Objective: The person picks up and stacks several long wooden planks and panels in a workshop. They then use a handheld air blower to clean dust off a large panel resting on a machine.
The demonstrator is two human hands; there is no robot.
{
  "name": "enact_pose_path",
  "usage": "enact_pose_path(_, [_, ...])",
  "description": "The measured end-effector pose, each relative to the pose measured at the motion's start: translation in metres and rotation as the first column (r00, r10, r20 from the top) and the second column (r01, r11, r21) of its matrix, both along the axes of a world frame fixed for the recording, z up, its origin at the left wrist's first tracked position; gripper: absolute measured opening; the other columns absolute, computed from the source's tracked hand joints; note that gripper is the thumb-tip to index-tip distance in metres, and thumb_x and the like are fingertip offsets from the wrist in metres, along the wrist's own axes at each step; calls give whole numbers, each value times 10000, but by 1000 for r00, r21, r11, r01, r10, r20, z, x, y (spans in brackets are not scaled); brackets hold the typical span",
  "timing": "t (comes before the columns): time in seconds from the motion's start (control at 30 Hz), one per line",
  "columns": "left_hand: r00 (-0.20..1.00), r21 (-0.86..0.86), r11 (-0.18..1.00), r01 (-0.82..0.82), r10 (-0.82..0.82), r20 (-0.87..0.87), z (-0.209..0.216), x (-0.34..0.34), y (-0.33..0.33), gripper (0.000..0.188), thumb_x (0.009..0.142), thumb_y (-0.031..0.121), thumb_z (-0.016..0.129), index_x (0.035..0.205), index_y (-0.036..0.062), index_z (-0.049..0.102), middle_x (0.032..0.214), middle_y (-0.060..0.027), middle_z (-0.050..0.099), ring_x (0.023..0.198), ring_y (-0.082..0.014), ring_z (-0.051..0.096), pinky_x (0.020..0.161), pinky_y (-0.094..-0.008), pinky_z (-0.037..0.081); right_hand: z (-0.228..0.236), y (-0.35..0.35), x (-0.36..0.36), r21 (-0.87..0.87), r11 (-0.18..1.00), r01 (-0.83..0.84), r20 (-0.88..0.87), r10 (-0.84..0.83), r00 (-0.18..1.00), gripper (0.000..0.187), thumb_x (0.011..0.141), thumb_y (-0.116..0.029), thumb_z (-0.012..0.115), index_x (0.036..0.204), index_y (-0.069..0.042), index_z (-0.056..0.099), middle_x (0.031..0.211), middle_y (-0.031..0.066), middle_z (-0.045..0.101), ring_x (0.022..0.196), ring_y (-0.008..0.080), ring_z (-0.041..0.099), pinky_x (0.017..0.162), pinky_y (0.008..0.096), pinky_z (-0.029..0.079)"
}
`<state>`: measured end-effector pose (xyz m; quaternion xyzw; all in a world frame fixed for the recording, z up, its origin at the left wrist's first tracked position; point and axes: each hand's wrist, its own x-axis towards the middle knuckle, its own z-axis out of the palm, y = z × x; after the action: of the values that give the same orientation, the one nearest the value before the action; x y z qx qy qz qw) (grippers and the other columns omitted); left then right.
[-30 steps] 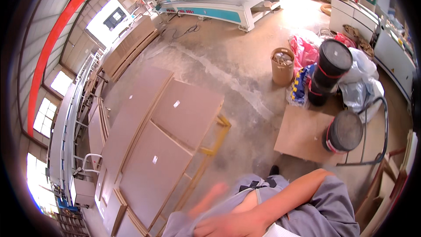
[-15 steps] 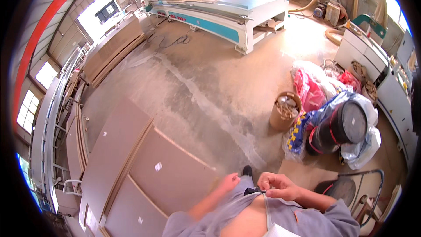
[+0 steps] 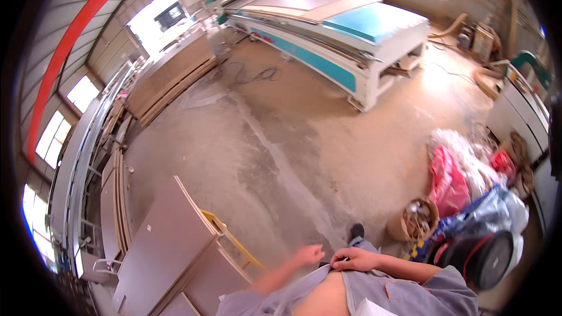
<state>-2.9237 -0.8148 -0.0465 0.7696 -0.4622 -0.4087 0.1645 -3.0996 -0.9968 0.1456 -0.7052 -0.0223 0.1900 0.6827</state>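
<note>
My right hand (image 3: 355, 259) is at my waist, its fingers closed and pressed together by the dark waistband. Whatever is in them is too small and hidden to name. To its left, my left hand (image 3: 310, 254) hangs apart from it with the fingers seemingly curled, smeared by motion. The grey jacket (image 3: 404, 292) I wear falls open at the front, with bare belly showing between its edges. Below my hands a dark shoe (image 3: 357, 231) shows on the floor.
Brown-grey boards (image 3: 164, 240) lean in a stack at the left, beside a yellow frame (image 3: 234, 240). At right stand a bin of scraps (image 3: 413, 220), plastic bags (image 3: 448, 181) and a black drum (image 3: 477, 257). A long white-and-teal machine (image 3: 328, 70) stands ahead.
The view has shifted, so the machine, bin and drum now sit lower and farther right. My right hand stays at the waist. More of the yellow frame by the boards shows.
</note>
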Motion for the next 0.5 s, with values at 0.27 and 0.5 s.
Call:
enact_pose_path(0.27, [780,-5,810,-587,564,-272,-20,125,-31,380,853,349,575,1074,41,596,954,-148,653,865,-219,623,731,-364,478,-71,-121,231,-243,867,-435,-99,424,900,403,911,-366,471,1087,-31,609,1055,156,621,977,276,569,857,359,427])
enact_pose_path(0.5, [785,-145,802,-580,502,-364,-94,294,-109,318,832,320,590,1032,73,611,935,-119,656,850,-218,612,735,-351,461,-84,-201,451,-435,726,-533,-62,566,822,348,910,-352,475,987,-61,649,972,146,632,905,301,592,786,380,454])
